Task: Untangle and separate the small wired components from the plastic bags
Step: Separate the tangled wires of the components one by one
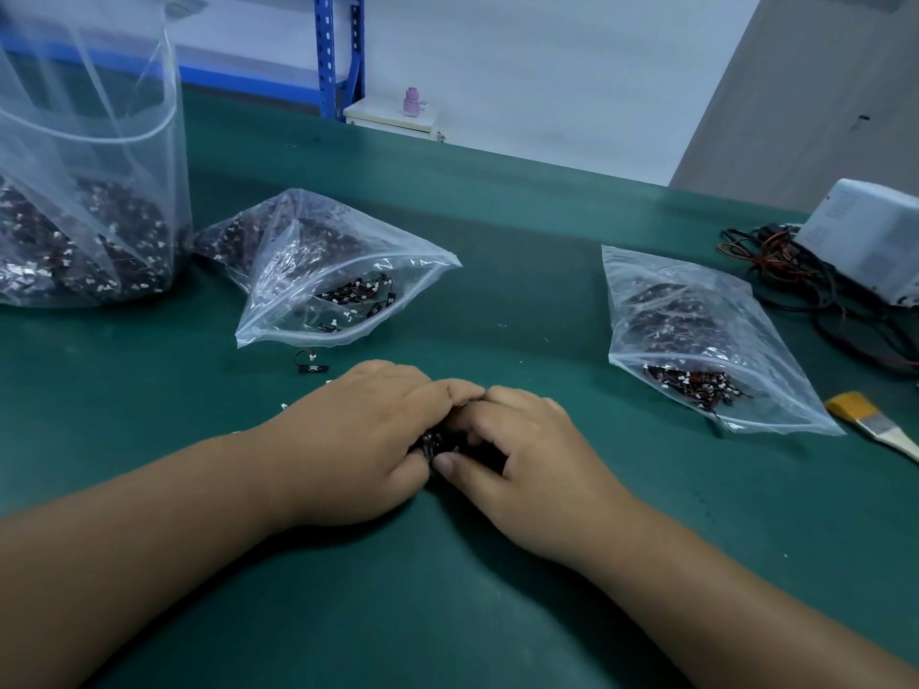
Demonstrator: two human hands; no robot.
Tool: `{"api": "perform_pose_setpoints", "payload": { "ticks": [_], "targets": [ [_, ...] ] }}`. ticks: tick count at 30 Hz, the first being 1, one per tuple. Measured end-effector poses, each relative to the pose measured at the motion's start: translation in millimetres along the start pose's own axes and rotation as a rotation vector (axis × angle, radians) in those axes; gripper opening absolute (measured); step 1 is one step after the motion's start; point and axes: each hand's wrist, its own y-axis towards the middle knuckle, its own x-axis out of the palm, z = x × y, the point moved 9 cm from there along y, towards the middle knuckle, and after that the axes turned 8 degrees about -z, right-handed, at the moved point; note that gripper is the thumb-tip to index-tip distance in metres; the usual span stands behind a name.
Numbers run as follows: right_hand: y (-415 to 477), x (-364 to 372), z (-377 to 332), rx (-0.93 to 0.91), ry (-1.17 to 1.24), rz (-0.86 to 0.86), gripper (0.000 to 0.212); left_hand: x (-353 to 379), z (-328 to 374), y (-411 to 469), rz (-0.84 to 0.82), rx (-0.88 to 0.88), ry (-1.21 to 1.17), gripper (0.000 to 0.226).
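Here, head view only. Both forearms lie on the green mat, hands meeting at its centre.

Left hand: fingers curled down and inward, gripping a dark clump of wired parts. Right hand: fingers likewise curled over the same clump, thumb lying along its near side. The knuckles of the two hands touch above it. Most of the clump is hidden beneath the fingers; only a small black patch shows between the thumbs. I cannot tell how many parts it holds.

One loose part, black with a short looped wire, lies on the mat just beyond the left hand, near the mouth of the mid bag. That bag lies slumped on its side, mouth toward the person, with parts inside. Touching its far-left side stands the big bag, upright and open, its lower part packed with parts.

Right bag: flat on the mat, well apart from the hands, parts gathered near its mouth.

Far right: a brush near the right bag's corner; behind it a grey box on a heap of cables.
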Motion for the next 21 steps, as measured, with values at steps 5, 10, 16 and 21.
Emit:
{"api": "perform_pose_setpoints", "payload": {
  "ticks": [5,10,16,21],
  "targets": [
    [0.2,-1.8,3.2,0.011,0.013,0.021,0.030,6.6,-3.8,3.0,-0.048,-0.015,0.036,0.064],
    [0.3,-0.4,2.0,-0.001,-0.020,0.018,0.032,6.4,-3.3,2.3,-0.041,-0.002,0.019,0.065],
    [-0.1,-3.4,1.5,-0.050,0.074,0.063,0.019,-1.3,2.8,-0.1,0.029,0.042,-0.037,0.061],
    [-0.6,-6.2,6.3,-0.041,0.114,0.110,0.015,-0.4,-0.9,-0.2,0.017,0.017,-0.062,0.057]
  ]
}}
